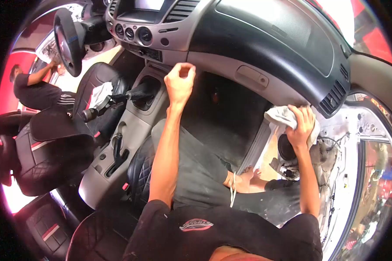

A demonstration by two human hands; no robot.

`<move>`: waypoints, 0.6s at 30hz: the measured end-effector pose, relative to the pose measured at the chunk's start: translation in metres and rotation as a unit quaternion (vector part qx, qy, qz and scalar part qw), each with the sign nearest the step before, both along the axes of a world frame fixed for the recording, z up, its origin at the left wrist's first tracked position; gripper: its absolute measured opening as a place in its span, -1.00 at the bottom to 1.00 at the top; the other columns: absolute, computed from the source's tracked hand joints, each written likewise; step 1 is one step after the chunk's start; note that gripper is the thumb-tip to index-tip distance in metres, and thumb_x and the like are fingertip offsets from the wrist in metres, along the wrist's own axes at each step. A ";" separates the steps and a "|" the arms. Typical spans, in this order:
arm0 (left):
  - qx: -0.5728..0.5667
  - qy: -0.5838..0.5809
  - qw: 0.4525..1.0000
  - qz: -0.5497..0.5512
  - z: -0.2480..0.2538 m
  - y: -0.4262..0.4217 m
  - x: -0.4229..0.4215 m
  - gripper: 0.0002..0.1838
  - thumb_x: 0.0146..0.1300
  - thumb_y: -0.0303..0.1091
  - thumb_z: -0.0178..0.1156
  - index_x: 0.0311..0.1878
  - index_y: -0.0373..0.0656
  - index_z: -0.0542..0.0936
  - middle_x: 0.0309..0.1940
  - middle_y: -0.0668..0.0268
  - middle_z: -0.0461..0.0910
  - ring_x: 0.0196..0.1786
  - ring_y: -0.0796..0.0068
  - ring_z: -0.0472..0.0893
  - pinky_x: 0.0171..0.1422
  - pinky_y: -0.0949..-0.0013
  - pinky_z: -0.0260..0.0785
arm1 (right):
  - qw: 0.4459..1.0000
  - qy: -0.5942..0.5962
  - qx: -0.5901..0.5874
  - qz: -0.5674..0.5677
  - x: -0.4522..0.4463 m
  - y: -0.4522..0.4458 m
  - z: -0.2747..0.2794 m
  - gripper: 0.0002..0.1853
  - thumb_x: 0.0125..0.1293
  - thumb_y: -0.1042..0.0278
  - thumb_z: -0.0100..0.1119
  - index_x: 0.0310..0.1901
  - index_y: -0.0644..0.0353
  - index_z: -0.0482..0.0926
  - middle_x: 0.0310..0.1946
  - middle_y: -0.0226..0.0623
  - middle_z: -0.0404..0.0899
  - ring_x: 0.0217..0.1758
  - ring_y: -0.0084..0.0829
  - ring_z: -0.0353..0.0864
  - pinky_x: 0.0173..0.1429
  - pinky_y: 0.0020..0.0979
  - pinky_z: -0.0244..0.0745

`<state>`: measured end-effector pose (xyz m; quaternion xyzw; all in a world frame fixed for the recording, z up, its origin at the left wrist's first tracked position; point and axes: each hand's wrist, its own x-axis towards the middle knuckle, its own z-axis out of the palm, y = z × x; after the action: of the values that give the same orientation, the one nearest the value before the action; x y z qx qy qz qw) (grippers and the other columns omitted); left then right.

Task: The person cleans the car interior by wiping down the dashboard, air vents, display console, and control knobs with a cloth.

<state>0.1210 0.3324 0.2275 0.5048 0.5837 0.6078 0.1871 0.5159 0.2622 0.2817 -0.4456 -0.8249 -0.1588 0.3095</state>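
My left hand [180,87] is raised in front of the centre console, its fingers curled round toward the thumb; whether anything is between them is too small to tell. Over at the right, my right hand [301,128] grips a pale grey cloth [281,116] beside the outer end of the dashboard [265,43]. The cloth hangs out on both sides of the fingers, near the open door frame. Below the dashboard is the closed glove box handle [252,76].
A gear lever [139,92] and a handbrake [117,150] stand on the console [135,126]. A power tool [91,114] and white cloth [101,95] lie by the driver's seat. Another person [39,89] is outside at the left. The stripped door [348,174] is at the right.
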 end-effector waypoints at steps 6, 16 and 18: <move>0.040 0.030 0.998 0.038 -0.003 0.013 0.028 -0.88 0.28 -0.43 0.42 -0.22 -0.29 0.73 -0.42 0.34 0.76 -0.34 0.64 0.69 -0.16 0.49 0.55 | 0.993 0.073 -0.057 -0.079 0.003 -0.053 -0.042 -0.53 -0.05 0.48 0.18 0.01 0.12 0.66 -0.25 -0.16 0.56 -0.06 -0.04 0.53 0.07 -0.10 0.33; 0.006 -0.038 0.997 0.062 -0.003 0.013 0.009 -0.89 0.29 -0.45 0.42 -0.19 -0.29 0.77 -0.38 0.33 0.78 -0.30 0.62 0.72 -0.12 0.51 0.56 | 0.971 0.154 -0.148 -0.109 -0.018 -0.083 -0.088 -0.48 -0.15 0.61 0.15 -0.02 0.13 0.66 -0.30 -0.19 0.52 -0.13 -0.08 0.48 0.00 -0.16 0.29; 0.032 0.021 0.999 0.019 0.000 0.012 0.015 -0.89 0.30 -0.45 0.42 -0.20 -0.30 0.76 -0.38 0.33 0.78 -0.30 0.62 0.72 -0.13 0.51 0.55 | 0.966 0.164 -0.162 -0.119 -0.018 -0.088 -0.093 -0.48 -0.14 0.63 0.15 -0.02 0.13 0.66 -0.30 -0.20 0.53 -0.14 -0.08 0.48 -0.01 -0.17 0.29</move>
<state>0.1361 0.3445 0.2277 0.5118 0.5773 0.6190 0.1471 0.4981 0.1743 0.1887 -0.6045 -0.7189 0.0165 0.3428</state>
